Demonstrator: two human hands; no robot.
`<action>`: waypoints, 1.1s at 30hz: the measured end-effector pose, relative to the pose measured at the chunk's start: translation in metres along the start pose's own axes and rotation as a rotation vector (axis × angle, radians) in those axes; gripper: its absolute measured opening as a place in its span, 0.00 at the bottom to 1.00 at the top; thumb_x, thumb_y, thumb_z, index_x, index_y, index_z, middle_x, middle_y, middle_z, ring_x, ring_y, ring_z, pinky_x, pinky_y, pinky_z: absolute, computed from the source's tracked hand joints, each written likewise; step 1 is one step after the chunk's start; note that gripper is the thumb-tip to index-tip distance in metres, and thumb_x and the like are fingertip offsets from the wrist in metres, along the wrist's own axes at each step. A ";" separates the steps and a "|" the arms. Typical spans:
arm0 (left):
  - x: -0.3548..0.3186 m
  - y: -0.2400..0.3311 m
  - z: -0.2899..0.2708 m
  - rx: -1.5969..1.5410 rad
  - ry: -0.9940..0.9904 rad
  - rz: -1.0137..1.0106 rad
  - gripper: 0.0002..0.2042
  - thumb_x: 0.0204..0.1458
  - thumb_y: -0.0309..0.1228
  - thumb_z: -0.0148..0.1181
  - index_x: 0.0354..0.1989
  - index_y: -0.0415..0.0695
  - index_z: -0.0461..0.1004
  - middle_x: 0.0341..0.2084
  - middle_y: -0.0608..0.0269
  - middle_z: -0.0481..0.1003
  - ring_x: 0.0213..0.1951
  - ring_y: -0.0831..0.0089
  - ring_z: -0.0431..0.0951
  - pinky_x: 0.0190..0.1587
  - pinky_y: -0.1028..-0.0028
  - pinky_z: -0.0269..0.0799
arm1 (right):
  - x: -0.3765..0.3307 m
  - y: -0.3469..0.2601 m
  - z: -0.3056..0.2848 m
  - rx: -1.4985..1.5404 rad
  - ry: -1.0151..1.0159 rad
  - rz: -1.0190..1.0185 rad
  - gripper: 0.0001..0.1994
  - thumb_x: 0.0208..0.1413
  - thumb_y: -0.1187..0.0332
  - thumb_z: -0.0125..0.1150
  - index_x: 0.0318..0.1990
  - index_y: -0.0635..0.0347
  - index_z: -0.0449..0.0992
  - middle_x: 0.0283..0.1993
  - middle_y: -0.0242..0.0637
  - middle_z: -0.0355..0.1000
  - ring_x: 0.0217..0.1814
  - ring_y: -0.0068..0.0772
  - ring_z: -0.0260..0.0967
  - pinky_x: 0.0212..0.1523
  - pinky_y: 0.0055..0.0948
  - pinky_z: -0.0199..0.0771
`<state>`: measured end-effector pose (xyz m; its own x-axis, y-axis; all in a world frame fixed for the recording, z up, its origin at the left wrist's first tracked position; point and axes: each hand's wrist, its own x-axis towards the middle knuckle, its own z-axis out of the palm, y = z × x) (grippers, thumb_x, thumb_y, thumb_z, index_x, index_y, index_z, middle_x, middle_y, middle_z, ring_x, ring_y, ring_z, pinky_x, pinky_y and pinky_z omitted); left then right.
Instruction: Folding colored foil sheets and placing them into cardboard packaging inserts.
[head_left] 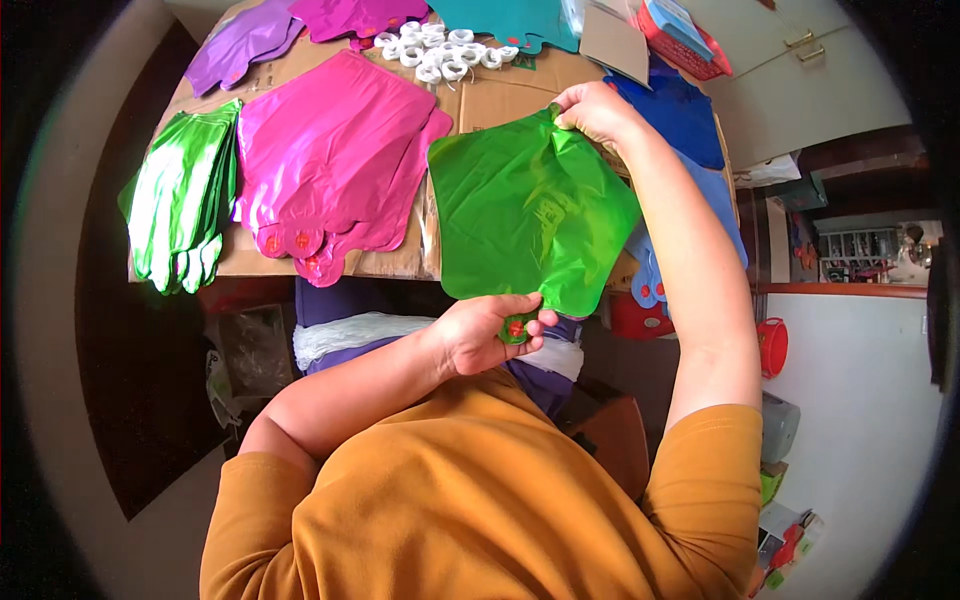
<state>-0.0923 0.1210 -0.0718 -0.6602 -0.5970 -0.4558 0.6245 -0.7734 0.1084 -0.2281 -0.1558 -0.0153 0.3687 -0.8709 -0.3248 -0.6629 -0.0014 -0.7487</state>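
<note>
A flat green foil balloon (pixel 500 210), shaped like a star, is stretched between my hands over the near edge of the cardboard-covered table. My left hand (pixel 490 335) pinches its lower edge, beside a small round tab with a red mark. My right hand (pixel 595 112) grips its upper point between thumb and fingers. Left of it lies a stack of pink foil balloons (pixel 330 160), their round tabs toward me. Farther left, a pile of shiny green foil balloons (pixel 180 195) hangs over the table edge.
White ribbon rolls (pixel 453 55) are heaped at the back middle. Purple (pixel 245 45), magenta (pixel 350 15) and teal (pixel 500 18) foil sheets lie along the far side. Blue foil balloons (pixel 675 110) and a red basket (pixel 685 40) are at the right. A cardboard sheet covers the table (pixel 480 100).
</note>
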 end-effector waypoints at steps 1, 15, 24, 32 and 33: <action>0.000 -0.001 0.002 0.002 0.030 0.008 0.07 0.61 0.28 0.53 0.44 0.40 0.68 0.35 0.58 0.74 0.32 0.75 0.72 0.38 0.72 0.74 | -0.001 -0.002 0.001 0.015 -0.001 0.009 0.08 0.47 0.83 0.59 0.36 0.67 0.77 0.30 0.36 0.75 0.28 0.25 0.73 0.30 0.26 0.75; 0.001 -0.009 0.017 0.124 0.232 0.075 0.04 0.59 0.26 0.56 0.39 0.42 0.69 0.29 0.64 0.71 0.33 0.75 0.70 0.38 0.73 0.71 | 0.014 0.003 0.014 -0.005 0.133 -0.010 0.10 0.50 0.65 0.61 0.28 0.65 0.78 0.19 0.35 0.70 0.18 0.26 0.62 0.22 0.34 0.64; 0.002 -0.011 0.019 0.191 0.239 0.089 0.05 0.60 0.28 0.53 0.39 0.40 0.72 0.30 0.62 0.74 0.31 0.74 0.72 0.38 0.74 0.73 | 0.021 -0.032 0.030 -0.396 0.227 0.137 0.11 0.47 0.66 0.58 0.25 0.67 0.79 0.27 0.49 0.76 0.34 0.44 0.76 0.39 0.36 0.74; 0.004 -0.008 0.013 0.139 0.126 0.037 0.06 0.60 0.29 0.54 0.41 0.40 0.71 0.32 0.62 0.75 0.33 0.74 0.73 0.39 0.75 0.73 | 0.018 -0.033 0.040 -0.384 0.310 0.088 0.14 0.47 0.71 0.53 0.39 0.69 0.79 0.51 0.57 0.73 0.57 0.51 0.71 0.55 0.38 0.73; 0.004 -0.008 0.013 0.136 0.123 0.036 0.06 0.60 0.29 0.54 0.41 0.40 0.71 0.31 0.61 0.75 0.33 0.74 0.73 0.39 0.75 0.72 | 0.017 -0.033 0.041 -0.382 0.321 0.069 0.14 0.47 0.71 0.53 0.39 0.69 0.79 0.50 0.57 0.74 0.56 0.52 0.72 0.55 0.38 0.73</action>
<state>-0.1049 0.1221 -0.0633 -0.5770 -0.6009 -0.5532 0.5794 -0.7785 0.2412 -0.1729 -0.1506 -0.0201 0.1366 -0.9825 -0.1265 -0.8918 -0.0663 -0.4475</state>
